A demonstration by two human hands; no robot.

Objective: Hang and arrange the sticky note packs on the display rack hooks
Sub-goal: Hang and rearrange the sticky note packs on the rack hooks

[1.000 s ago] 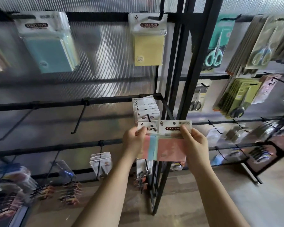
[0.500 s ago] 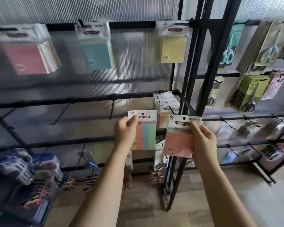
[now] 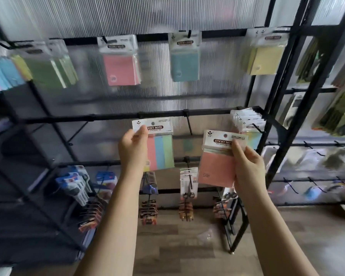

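Display rack (image 3: 112,117) spans the frame; its middle bar carries an empty hook (image 3: 188,124) at centre. Striped sticky note pack (image 3: 160,148), left of centre, hangs upright, pinched at its header by the left hand (image 3: 132,148); the hook lies just right of it, nearer this hand. Pink sticky note pack (image 3: 217,166), right of centre, is pinched by the right hand (image 3: 247,166).

Reaching up with both arms, left hand (image 3: 132,148) at mid frame, right hand (image 3: 247,164) lower right, fingers pinching tight on both.
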